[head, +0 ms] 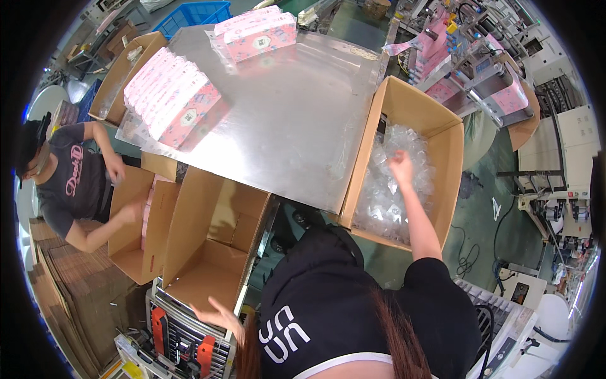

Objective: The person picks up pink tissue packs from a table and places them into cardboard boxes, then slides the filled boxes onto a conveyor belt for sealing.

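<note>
My right hand (401,166) reaches down into a long cardboard box (442,147) on my right, over a heap of clear plastic pieces (395,208). Its fingers are curled, and the picture does not settle whether they hold a piece. My left hand (218,316) is beside the near edge of an open carton (191,222), fingers spread and nothing in them. That carton stands on a roller conveyor (182,327), its bare inside walls showing. Ahead, on a metal table (293,118), are a row of pink tissue packs (173,102) and a smaller stack of similar packs (260,35).
A co-worker (78,175) at the left has both hands at another carton (158,232) containing pink packs. Flattened cardboard (85,293) is stacked behind it. Beyond the table are a blue crate (191,16) and a packaging machine (473,71) with pink film. A cable (466,258) lies on the floor.
</note>
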The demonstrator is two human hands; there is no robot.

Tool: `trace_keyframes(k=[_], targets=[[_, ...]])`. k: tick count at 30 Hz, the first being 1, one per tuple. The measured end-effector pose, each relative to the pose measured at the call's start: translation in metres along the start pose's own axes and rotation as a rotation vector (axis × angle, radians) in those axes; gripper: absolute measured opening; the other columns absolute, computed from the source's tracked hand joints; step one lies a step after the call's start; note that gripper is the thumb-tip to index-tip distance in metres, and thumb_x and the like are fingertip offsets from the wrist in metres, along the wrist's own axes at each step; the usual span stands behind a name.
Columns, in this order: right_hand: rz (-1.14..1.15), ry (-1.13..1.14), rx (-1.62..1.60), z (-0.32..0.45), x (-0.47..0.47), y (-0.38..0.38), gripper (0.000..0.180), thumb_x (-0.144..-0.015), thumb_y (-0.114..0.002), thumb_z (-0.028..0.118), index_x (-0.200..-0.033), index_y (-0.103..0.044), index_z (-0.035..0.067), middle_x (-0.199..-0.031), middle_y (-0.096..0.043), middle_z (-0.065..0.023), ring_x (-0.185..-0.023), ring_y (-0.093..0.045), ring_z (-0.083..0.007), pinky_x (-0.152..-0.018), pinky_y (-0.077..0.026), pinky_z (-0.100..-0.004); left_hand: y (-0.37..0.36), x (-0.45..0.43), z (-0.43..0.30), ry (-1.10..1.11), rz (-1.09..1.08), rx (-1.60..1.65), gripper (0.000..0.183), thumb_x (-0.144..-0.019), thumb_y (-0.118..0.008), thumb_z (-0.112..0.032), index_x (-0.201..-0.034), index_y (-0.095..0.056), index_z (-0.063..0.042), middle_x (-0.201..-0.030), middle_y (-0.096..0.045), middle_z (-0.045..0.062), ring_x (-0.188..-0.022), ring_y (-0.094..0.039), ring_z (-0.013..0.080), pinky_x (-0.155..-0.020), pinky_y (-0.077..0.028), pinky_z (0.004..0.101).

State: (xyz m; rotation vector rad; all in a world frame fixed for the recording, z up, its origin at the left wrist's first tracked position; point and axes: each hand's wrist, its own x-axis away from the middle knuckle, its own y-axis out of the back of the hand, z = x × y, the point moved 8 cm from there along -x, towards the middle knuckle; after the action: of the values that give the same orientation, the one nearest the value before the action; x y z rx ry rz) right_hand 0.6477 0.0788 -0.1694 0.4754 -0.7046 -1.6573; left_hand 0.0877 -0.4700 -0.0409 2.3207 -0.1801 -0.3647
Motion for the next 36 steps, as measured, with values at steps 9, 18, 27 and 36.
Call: trace_keyframes(k=[9,18,27,36], targets=[[0.248,-0.025,0.497,0.021,0.043,-0.109,0.062,-0.081,-0.069,0.022,-0.138,-0.045,0.023,-0.137,-0.047,-0.0232,-0.113,-0.057,-0.0427,-0.086,-0.053,-0.0513,-0.12,0.014,-0.161,-0.67,0.553,0.031,0.059,-0.082,-0.069,-0.005,-0.137,-0.047,-0.005,-0.136,-0.047,0.02,-0.125,-0.046,0.038,-0.105,-0.039,0.0453],[0.099,0.007,0.123,0.016,0.054,-0.003,0.024,-0.081,-0.069,0.012,-0.105,-0.073,0.015,-0.084,-0.073,-0.0097,-0.08,-0.07,-0.023,-0.071,-0.054,-0.0352,-0.119,0.036,-0.138,-0.579,0.701,0.074,0.04,-0.085,-0.065,-0.002,-0.125,-0.061,-0.008,-0.131,-0.051,0.016,-0.113,-0.059,0.0314,-0.093,-0.051,0.0374],[0.403,0.037,-0.581,0.193,0.109,-0.01,0.027,-0.086,-0.072,0.01,-0.113,-0.068,0.008,-0.097,-0.071,-0.0026,-0.084,-0.066,-0.0104,-0.067,-0.052,-0.0245,-0.133,0.018,-0.175,-0.321,0.984,0.564,0.079,-0.081,-0.077,-0.014,-0.147,-0.036,-0.007,-0.137,-0.045,0.016,-0.113,-0.06,0.025,-0.096,-0.049,0.0402],[1.323,0.123,-0.613,0.353,0.329,-0.227,0.03,-0.089,-0.071,0.015,-0.117,-0.066,0.005,-0.105,-0.07,-0.0069,-0.092,-0.066,-0.0147,-0.076,-0.054,-0.027,-0.14,-0.034,-0.13,0.431,0.944,1.025,0.056,-0.091,-0.07,-0.022,-0.139,-0.042,-0.014,-0.127,-0.056,0.006,-0.109,-0.06,0.0159,-0.082,-0.056,0.0302]])
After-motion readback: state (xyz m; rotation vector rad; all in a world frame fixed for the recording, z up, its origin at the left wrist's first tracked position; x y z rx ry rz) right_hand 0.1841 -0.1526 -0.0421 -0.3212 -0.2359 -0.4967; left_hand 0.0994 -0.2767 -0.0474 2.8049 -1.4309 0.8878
